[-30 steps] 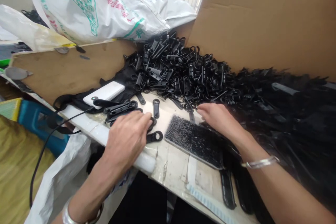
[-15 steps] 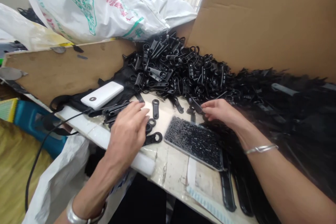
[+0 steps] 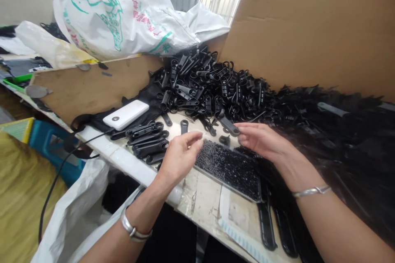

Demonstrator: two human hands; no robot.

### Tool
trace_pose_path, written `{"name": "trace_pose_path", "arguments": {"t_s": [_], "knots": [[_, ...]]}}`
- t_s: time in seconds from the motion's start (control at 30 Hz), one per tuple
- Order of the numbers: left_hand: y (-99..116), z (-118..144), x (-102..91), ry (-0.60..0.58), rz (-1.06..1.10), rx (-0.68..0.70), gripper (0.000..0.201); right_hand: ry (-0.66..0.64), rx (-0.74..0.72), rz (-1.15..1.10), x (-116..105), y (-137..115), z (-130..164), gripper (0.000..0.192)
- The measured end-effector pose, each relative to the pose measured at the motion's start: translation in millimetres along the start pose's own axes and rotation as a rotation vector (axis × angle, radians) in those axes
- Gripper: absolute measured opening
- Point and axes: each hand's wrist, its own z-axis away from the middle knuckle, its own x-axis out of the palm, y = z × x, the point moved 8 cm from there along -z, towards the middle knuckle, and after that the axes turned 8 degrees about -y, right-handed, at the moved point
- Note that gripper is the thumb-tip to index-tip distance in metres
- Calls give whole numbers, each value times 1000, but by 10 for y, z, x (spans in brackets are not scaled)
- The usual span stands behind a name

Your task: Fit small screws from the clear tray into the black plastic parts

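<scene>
- The left hand (image 3: pixel 179 157) hides part of the row of black parts (image 3: pixel 148 139) beneath it; whether its fingers pinch anything cannot be told.
- The right hand (image 3: pixel 262 141) covers the near end of the black piece (image 3: pixel 230 125) at its fingertips.
- The dark mass (image 3: pixel 339 131) on the right blurs together.
- The tray (image 3: pixel 230 168) holds pieces too small to tell apart.
- Both forearms run off the bottom edge.

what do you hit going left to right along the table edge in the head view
blue stool → white power bank → row of black clips → left hand → tray of small black bits → right hand
</scene>
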Motion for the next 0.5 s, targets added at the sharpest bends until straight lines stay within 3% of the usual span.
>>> {"name": "trace_pose_path", "arguments": {"t_s": [0.17, 0.27, 0.4, 0.5], "knots": [[19, -296, -40, 15, 68, 107, 52, -96, 18, -114, 279, -21, 69, 27], [112, -425, 80, -61, 128, 132, 36, -157, 37, -148, 476, -1, 131, 30], [259, -388, 173, -111, 250, 117, 19, -227, 95, -176, 679, 138, 179, 32], [331, -295, 132, -127, 456, 95, 42, -241, 123, -165, 731, 220, 206, 38]]}}
